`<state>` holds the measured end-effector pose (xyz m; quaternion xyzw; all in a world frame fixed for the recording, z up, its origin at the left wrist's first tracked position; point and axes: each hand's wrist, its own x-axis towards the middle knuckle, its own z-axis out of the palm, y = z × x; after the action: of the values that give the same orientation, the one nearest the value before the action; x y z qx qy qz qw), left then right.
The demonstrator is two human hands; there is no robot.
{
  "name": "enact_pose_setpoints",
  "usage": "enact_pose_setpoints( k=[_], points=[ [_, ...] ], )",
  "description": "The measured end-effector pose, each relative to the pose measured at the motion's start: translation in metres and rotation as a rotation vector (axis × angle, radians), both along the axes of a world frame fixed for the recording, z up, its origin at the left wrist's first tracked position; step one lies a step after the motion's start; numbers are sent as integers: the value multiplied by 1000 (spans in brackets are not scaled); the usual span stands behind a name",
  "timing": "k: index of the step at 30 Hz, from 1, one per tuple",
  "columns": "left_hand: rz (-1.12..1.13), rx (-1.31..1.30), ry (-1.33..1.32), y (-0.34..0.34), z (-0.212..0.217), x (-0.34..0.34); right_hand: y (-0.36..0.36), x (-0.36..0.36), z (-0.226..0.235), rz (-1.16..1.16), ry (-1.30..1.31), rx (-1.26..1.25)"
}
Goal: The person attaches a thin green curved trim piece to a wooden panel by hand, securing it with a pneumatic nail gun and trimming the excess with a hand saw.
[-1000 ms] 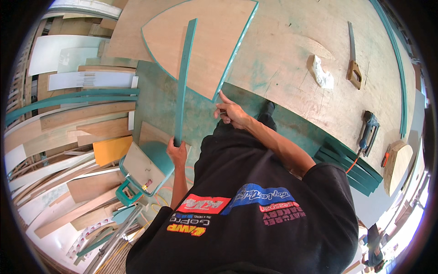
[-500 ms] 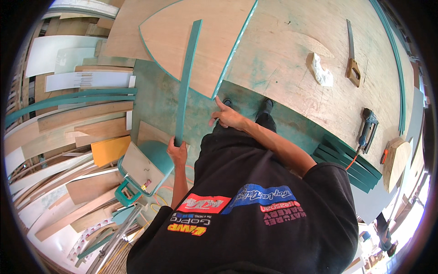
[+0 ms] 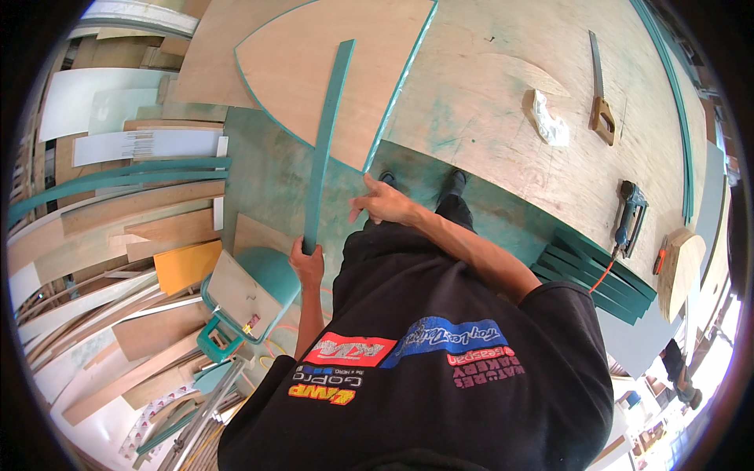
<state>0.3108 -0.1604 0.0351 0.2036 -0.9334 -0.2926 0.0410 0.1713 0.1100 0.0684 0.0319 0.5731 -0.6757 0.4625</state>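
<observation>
My left hand (image 3: 307, 264) is closed around the near end of a long flat green wooden strip (image 3: 327, 141). The strip points away from me, its far part lying over a pale plywood panel (image 3: 283, 63) with a curved edge and green-painted rims. Close to the panel's near corner is my right hand (image 3: 386, 204), holding nothing, index finger stretched toward that corner and the other fingers loosely bent apart. Whether the fingertip touches the corner I cannot tell.
On the plywood-topped table (image 3: 471, 102) lie a handsaw (image 3: 602, 102), a crumpled white piece (image 3: 548, 122) and a nail gun (image 3: 630, 216) with an orange hose. Green boards (image 3: 593, 271) are stacked below its edge. A chair (image 3: 247, 294) stands left, beside stacked offcuts (image 3: 157, 228).
The strip's far end has swung slightly right across the panel. My right hand has shifted a little left, its fingers spreading. In the lower right background, a person has moved.
</observation>
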Motion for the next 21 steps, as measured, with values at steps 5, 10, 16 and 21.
enact_pose_setpoints(
  k=[5,10,16,21],
  points=[
    [-6,42,3,-6,-2,-4,38,-7,-19,-52,9,54],
    [20,67,-75,-8,0,-15,25,-17,-18,-360,-258,-192],
    [-10,20,78,-13,-18,-24,32,-27,23,-270,-206,-331],
    [-29,74,68,-4,-11,-36,81,-33,29,-412,-122,-353]
  ],
)
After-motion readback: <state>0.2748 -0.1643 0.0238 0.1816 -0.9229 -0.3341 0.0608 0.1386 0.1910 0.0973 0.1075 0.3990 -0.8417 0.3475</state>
